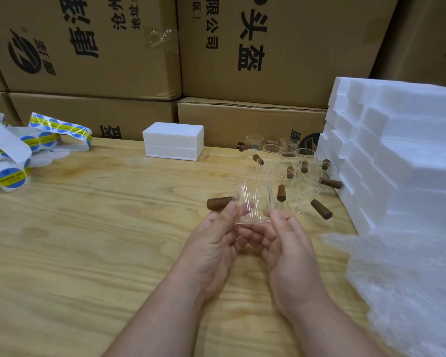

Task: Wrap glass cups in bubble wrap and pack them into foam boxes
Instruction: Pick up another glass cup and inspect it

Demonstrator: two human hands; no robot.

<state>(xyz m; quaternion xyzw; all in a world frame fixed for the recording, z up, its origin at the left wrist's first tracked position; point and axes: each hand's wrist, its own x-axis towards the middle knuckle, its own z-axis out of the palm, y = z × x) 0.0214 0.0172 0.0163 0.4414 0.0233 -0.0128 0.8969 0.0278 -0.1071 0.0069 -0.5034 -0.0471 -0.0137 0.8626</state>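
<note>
- Glass, clear and hard to trace: we hold one glass cup (252,202) above the wooden table (88,228), its brown wooden handle (219,203) pointing left.
- Our left hand (216,243) and right hand (289,246) pinch the cup's base, fingers curled round it.
- About ten more cups (294,173) cluster behind; overlapping glass blurs the count.
- One closed foam box (174,141) stands apart; stacked foam boxes (397,155) rise right, cut off.
- Bubble wrap (410,292) lies lower right, sticker strips (23,148) left, cardboard cartons (101,47) behind.
</note>
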